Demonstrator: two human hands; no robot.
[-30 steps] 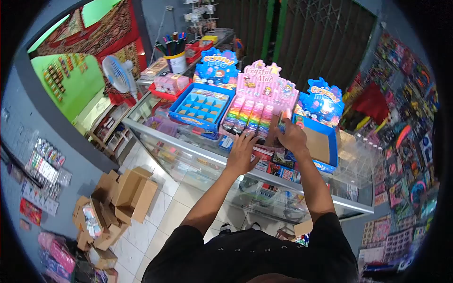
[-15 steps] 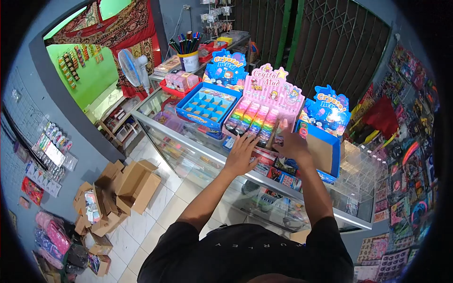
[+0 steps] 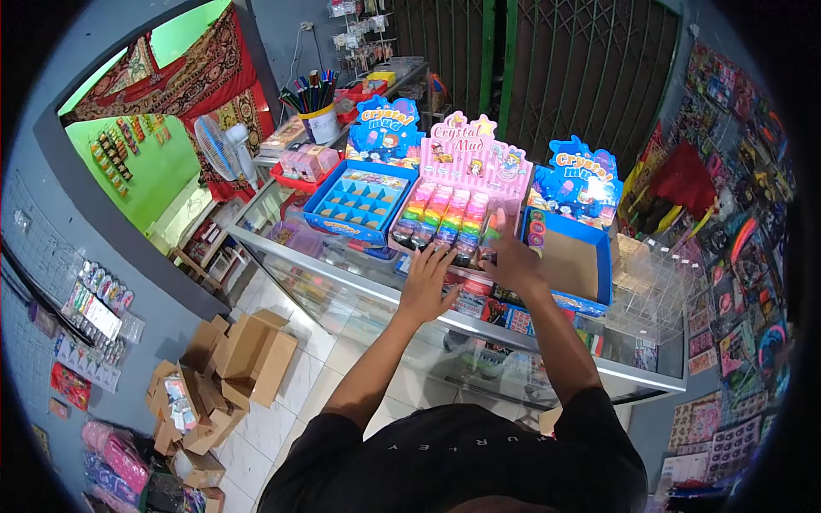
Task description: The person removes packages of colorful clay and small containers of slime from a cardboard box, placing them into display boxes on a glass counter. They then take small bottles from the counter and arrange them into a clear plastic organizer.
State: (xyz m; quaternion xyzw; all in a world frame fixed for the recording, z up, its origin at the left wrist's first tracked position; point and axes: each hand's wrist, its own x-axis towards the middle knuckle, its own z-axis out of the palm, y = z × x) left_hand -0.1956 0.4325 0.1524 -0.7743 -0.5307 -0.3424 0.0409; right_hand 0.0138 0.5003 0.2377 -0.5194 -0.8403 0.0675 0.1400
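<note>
The pink Crystal Mud display box (image 3: 475,152) stands on the glass counter, with rows of rainbow-coloured mud tubes (image 3: 449,215) inside. My left hand (image 3: 427,285) is open, its fingers spread against the box's front edge. At the box's right end, my right hand (image 3: 516,265) is closed around a rainbow mud tube (image 3: 495,224), partly hidden by the fingers. On the right, close to that hand, lies a blue display box (image 3: 571,261) with a bare cardboard floor and a few small round pieces along its left side. To the left sits another blue box (image 3: 359,203), divided into compartments.
A red tray (image 3: 305,167) of pink packs and a bucket of pens (image 3: 320,124) stand at the back left. Clear plastic racks (image 3: 654,286) are at the counter's right end. Opened cardboard boxes (image 3: 248,355) lie on the floor, left. A fan (image 3: 221,147) stands behind the counter.
The view has shifted slightly. My right hand has moved lower along the last row at the pink box's right end, and the gap there now shows rainbow colours. My left hand stays at the front edge.
</note>
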